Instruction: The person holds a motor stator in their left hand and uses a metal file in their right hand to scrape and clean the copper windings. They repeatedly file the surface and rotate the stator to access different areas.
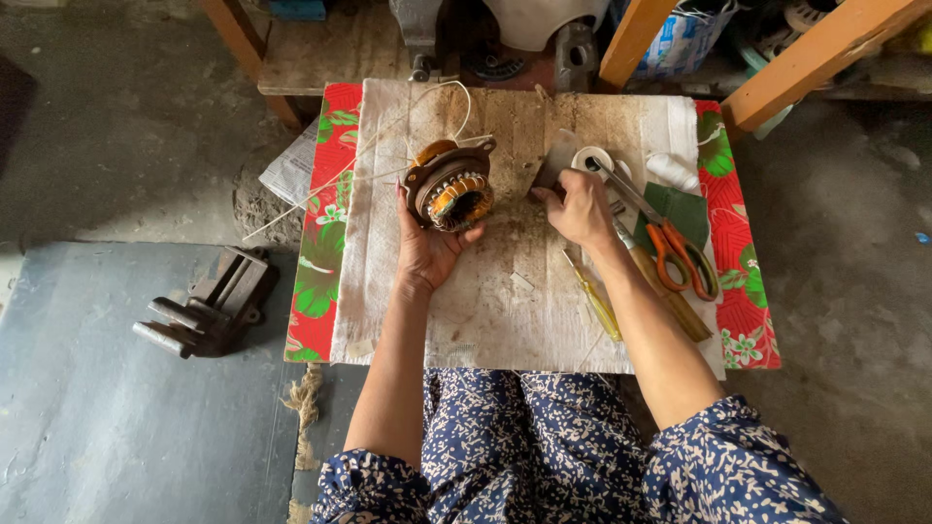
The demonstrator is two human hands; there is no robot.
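1. Left hand (427, 247), centre of the frame: its grip is clamped from below on a motor stator (452, 186) with copper windings and a dark metal frame, held up on edge just above the worktop (485, 311).
2. Thin white cords (388, 146) run from the stator toward the upper left of the frame, across the cloth.
3. Right hand (581, 207), right of centre: fingers curled shut on a grey flat piece (555, 160), pinched at its lower edge. What the piece is made of, I cannot tell.
4. White tape roll (590, 158) lies just beside the right hand, on its upper side.
5. Orange-handled scissors (670, 238) lie to the right of the hand, the blades pointing up-left toward the tape roll.
6. Yellow-handled screwdriver (597, 306) lies next to the right forearm, below the hand.
7. Green sheet (684, 209) lies partly under the scissors.
8. Worktop is covered by a dirty white cloth over a red floral cloth (325, 233).
9. Small bench vise (209, 303) sits on the floor, left of the frame, well apart from the worktop.
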